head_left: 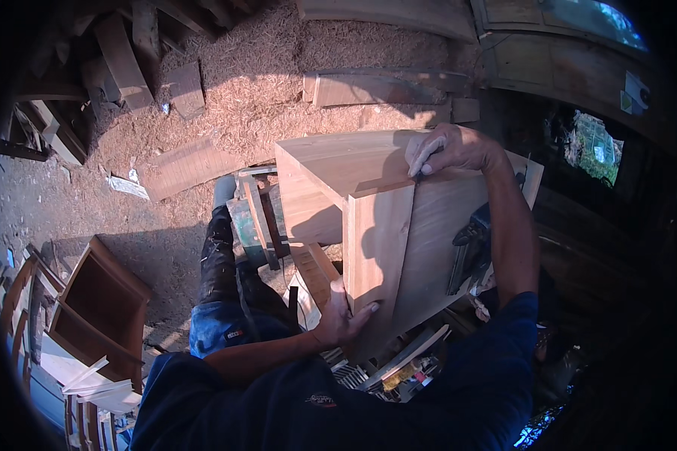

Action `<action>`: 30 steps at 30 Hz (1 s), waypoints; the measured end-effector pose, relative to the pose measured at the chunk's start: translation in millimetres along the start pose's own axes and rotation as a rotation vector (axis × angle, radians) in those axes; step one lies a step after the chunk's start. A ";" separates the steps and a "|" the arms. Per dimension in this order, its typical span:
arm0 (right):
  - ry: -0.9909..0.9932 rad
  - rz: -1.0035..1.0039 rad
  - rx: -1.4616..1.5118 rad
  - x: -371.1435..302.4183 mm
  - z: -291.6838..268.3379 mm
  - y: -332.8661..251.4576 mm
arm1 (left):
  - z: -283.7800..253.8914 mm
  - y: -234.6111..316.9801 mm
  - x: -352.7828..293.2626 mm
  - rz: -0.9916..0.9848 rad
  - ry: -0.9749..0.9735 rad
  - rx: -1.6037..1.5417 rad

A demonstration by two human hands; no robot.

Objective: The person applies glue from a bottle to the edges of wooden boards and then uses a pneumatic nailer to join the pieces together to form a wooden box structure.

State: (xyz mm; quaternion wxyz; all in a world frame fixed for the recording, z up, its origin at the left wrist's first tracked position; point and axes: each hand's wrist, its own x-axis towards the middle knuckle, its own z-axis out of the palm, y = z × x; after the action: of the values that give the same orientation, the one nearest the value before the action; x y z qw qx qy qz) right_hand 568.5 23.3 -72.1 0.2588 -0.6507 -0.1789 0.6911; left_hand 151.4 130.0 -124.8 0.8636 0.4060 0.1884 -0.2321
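A pale wooden box-like carcass (436, 240) stands in front of me, its front left part open. My left hand (342, 319) grips the near edge of its narrow upright board (380, 233), thumb lying on the face. At the far end of the seam between this board and the wider panel, my right hand (447, 150) is closed in a pinch. A small dark tip shows below its fingertips, but I cannot make out what it belongs to. On the wide panel, to the right, lies a dark tool (470, 240), partly in shadow.
Wood shavings (256, 68) cover the ground at the far side, with loose boards (376, 89) on them. An open wooden box (105, 308) stands at the left near scrap wood. A greenish stand (247, 225) is beside the carcass. Clutter (406, 368) lies below its near end.
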 end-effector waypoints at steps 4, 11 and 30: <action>0.077 0.018 -0.070 11.8 9.4 -9.5 | -0.5 5.4 2.6 -0.025 -0.012 -0.003; 0.040 0.061 -0.125 20.0 16.6 -19.0 | 1.6 2.4 3.1 0.031 0.010 -0.021; 0.460 -0.116 -0.336 60.2 81.1 -111.5 | -8.2 15.5 3.8 0.069 -0.084 0.056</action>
State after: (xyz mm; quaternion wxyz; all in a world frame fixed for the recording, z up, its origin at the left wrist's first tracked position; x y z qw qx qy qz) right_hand 500.8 155.5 -48.3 0.2201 -0.8127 -0.2645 0.4702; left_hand 161.9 144.3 -122.1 0.8666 0.4261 0.1313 -0.2242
